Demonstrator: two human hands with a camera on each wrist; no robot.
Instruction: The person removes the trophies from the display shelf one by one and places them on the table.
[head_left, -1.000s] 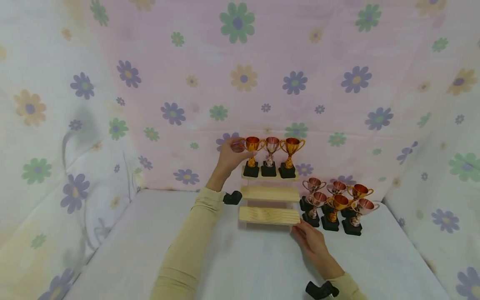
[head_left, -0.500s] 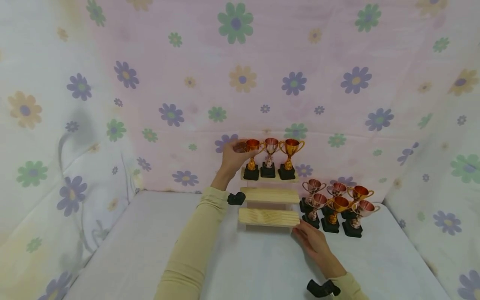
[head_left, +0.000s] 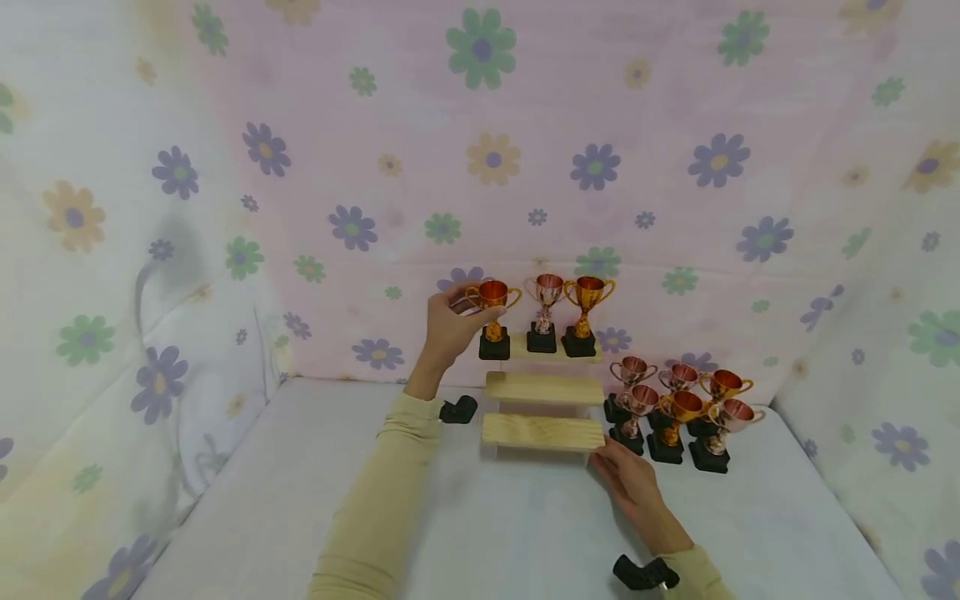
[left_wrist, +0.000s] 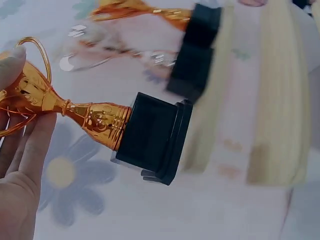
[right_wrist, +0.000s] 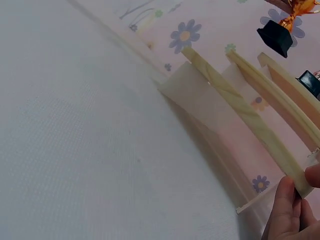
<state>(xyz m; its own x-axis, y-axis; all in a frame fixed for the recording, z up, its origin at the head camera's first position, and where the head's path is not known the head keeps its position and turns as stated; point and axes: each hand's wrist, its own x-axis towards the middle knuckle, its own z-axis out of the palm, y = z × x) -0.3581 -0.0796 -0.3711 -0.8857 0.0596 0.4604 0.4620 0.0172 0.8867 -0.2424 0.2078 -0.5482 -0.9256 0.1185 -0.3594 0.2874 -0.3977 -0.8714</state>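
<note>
My left hand (head_left: 450, 327) grips a small gold trophy cup (head_left: 493, 295) by its bowl, upright at the left end of the top shelf. In the left wrist view its black base (left_wrist: 150, 137) sticks out to the left past the end of the shelf. A rose-gold trophy (head_left: 547, 288) and another gold one (head_left: 588, 292) stand on the top shelf to its right. With thumb and fingers my right hand (head_left: 633, 490) pinches the right end of the lowest step on the three-tier wooden display stand (head_left: 542, 431).
Several more trophies, gold and rose-gold, stand close together on the white table (head_left: 337, 467) right of the stand, such as the gold trophy (head_left: 681, 406) in front. The middle step (head_left: 543, 387) is bare wood. A flowered cloth (head_left: 405, 192) hangs behind.
My left hand has shifted the gold trophy left, away from the rose-gold one, and a gap has opened between them. My right hand has stayed at the stand.
</note>
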